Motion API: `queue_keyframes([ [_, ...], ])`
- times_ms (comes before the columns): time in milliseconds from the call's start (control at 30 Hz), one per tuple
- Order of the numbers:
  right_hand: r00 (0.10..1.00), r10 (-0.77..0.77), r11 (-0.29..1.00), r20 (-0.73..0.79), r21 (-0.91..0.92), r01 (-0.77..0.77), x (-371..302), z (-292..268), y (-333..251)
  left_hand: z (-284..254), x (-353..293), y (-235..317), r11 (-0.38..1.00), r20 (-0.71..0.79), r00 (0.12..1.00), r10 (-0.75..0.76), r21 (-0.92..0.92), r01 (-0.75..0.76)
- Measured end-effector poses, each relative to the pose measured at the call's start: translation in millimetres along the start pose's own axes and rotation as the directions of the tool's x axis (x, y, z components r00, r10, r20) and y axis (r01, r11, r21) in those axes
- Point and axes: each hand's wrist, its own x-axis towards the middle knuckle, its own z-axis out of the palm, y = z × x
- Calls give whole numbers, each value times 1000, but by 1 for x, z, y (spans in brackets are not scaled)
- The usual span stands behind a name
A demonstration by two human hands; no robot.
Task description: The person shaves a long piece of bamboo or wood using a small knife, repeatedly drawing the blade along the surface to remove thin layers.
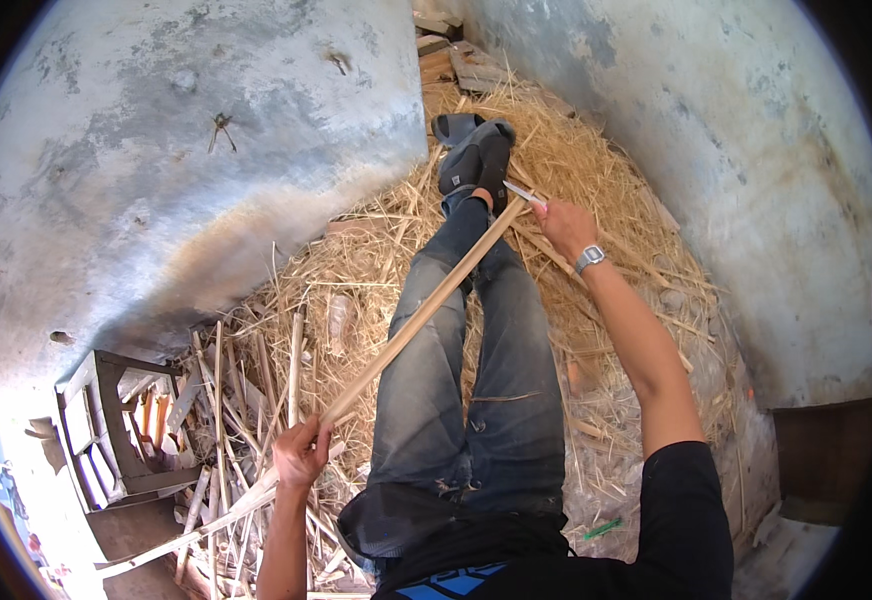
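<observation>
Head view, the only one, looks down on a person whose legs (516,350) stretch upward through the middle of the frame. A long pale wooden strip (426,313) lies diagonally over them, from the lower left of the centre to the upper middle. The left hand (301,455) is closed around the lower end of this strip. The right hand (564,228), at the upper middle, is closed on a small knife (522,192), whose blade is at the far end of the strip; whether the edge touches the wood, I cannot tell.

The biggest danger, in my judgement, is that the knife slips. The blade is very near the dark shoes (476,165) and the bare ankle (485,198), so a sudden loss of resistance in the wood could carry it into them. A knot or a crooked grain could also cause the cut to go too deep and split the strip. The left hand has its own risk: splinters could enter the bare fingers if the strip slides through them. Loose shavings (596,200), spread thickly around the feet, could hide the knife if it is dropped.
</observation>
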Motion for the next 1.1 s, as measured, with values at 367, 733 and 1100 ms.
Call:
queue_keyframes([
  [367,981,104,735,165,652,-188,-10,-27,-31,2,-9,1,996,9,996,-86,0,86],
  [733,984,176,836,34,522,-168,-2,-19,-29,8,-5,-3,998,-24,998,-57,-25,57],
  [1100,999,46,838,25,543,-53,-71,-1,-105,47,29,30,998,-90,995,-31,-60,26],
])
